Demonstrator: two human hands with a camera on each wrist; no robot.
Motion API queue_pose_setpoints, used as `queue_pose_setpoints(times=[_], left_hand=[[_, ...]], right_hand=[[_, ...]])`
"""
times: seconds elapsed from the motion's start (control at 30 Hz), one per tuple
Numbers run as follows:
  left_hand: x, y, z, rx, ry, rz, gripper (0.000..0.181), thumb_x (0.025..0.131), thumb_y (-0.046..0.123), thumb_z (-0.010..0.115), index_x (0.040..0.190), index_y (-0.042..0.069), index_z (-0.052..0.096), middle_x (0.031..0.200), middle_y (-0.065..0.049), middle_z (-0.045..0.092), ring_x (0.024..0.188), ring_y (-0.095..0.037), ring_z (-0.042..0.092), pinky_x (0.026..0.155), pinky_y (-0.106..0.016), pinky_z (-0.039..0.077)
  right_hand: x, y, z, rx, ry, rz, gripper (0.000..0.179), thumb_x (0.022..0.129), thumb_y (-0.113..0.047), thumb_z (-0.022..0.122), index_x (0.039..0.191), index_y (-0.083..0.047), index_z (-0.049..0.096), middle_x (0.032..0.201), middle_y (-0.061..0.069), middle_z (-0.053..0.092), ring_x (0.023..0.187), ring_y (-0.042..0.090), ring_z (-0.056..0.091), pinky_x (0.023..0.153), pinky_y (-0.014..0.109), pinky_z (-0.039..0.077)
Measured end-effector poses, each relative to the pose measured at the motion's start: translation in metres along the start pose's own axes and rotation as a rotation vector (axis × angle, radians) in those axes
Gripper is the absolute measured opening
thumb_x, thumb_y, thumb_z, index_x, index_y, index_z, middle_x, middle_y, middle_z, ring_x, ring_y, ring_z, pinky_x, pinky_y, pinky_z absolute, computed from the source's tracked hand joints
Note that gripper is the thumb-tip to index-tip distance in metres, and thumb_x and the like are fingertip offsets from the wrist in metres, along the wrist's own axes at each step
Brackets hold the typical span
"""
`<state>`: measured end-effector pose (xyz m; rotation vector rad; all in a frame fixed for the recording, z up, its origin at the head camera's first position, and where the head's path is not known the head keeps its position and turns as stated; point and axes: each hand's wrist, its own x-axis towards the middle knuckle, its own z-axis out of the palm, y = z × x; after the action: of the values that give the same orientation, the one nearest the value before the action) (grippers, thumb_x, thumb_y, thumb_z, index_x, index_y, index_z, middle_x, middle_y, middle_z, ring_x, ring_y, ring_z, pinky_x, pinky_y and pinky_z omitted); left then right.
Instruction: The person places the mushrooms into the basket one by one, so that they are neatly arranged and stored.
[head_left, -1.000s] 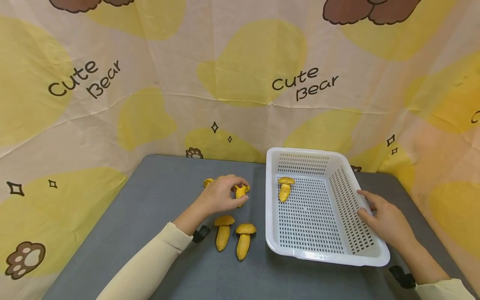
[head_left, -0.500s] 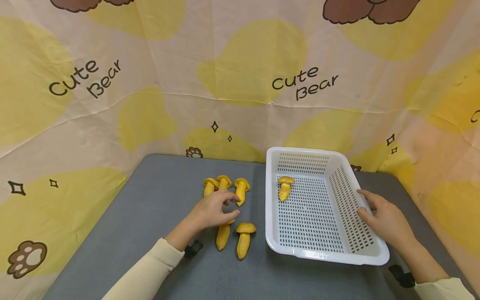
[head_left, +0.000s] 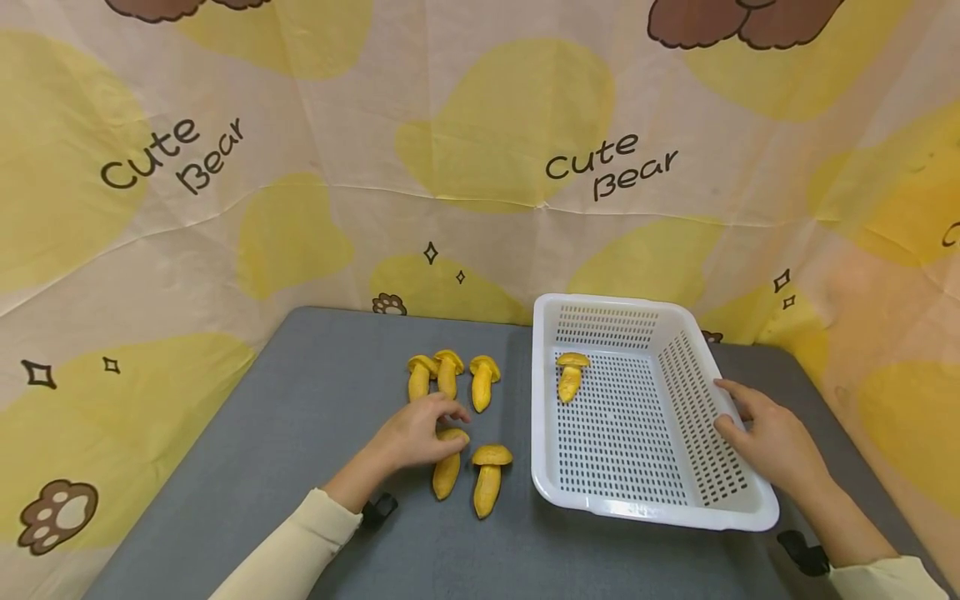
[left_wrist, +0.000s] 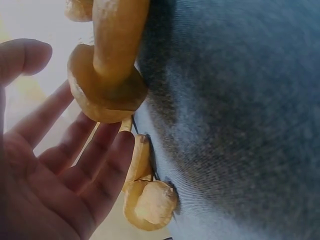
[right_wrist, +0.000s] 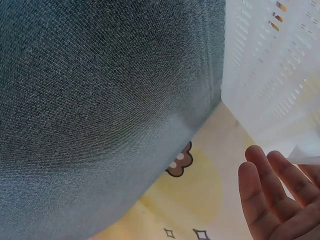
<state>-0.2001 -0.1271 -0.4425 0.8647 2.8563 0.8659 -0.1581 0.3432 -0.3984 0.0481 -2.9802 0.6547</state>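
Observation:
My left hand [head_left: 418, 430] reaches over a yellow mushroom [head_left: 446, 478], its thumb and fingers apart around the cap. In the left wrist view the fingers [left_wrist: 107, 162] extend beside and behind that cap, while the thumb stands off to the other side. Just right of it lies another mushroom [head_left: 487, 487], and behind the hand several more sit in a row, such as the rightmost mushroom [head_left: 483, 383]. My right hand [head_left: 772, 437] rests at the right rim of a white perforated basket [head_left: 622, 450]; the right wrist view shows its relaxed fingers [right_wrist: 262, 192] along the outside.
One mushroom [head_left: 570, 379] lies inside the basket, toward its left wall. Grey cloth covers the table [head_left: 322, 375]. A printed fabric backdrop [head_left: 465, 125] rises directly behind the table's far edge.
My left hand has left the rightmost back mushroom, which stays on the table, and moved toward me and left to the front-left mushroom. The right hand and basket stay put.

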Motion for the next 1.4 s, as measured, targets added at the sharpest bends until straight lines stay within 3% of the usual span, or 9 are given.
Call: queue_pose_setpoints(times=[0.47, 0.9, 1.4], left_hand=[[-0.004, -0.004, 0.007, -0.031, -0.008, 0.004, 0.017, 0.083, 0.023, 0.068, 0.099, 0.019, 0.072, 0.094, 0.008, 0.063, 0.089, -0.011, 0.059, 0.078, -0.031, 0.051], [-0.002, -0.005, 0.008, -0.028, 0.006, 0.017, 0.012, 0.079, 0.02, 0.069, 0.09, 0.022, 0.071, 0.087, 0.01, 0.062, 0.082, -0.008, 0.056, 0.074, -0.026, 0.05], [0.005, 0.001, -0.002, -0.075, 0.081, 0.028, 0.013, 0.076, 0.018, 0.068, 0.089, 0.019, 0.07, 0.089, 0.006, 0.063, 0.084, -0.009, 0.059, 0.076, -0.028, 0.053]], right_hand=[[0.001, 0.0, 0.0, 0.004, -0.001, -0.001, 0.055, 0.094, -0.022, 0.05, 0.142, 0.003, 0.04, 0.113, 0.035, 0.057, 0.064, 0.02, 0.064, 0.049, 0.03, 0.049], [-0.001, 0.002, 0.0, 0.011, -0.017, 0.005, 0.055, 0.094, -0.022, 0.05, 0.142, 0.003, 0.039, 0.11, 0.035, 0.059, 0.063, 0.018, 0.064, 0.049, 0.03, 0.048], [0.001, 0.001, -0.002, -0.017, 0.004, -0.014, 0.054, 0.093, -0.022, 0.051, 0.14, 0.003, 0.041, 0.113, 0.035, 0.058, 0.064, 0.019, 0.064, 0.049, 0.03, 0.047]])
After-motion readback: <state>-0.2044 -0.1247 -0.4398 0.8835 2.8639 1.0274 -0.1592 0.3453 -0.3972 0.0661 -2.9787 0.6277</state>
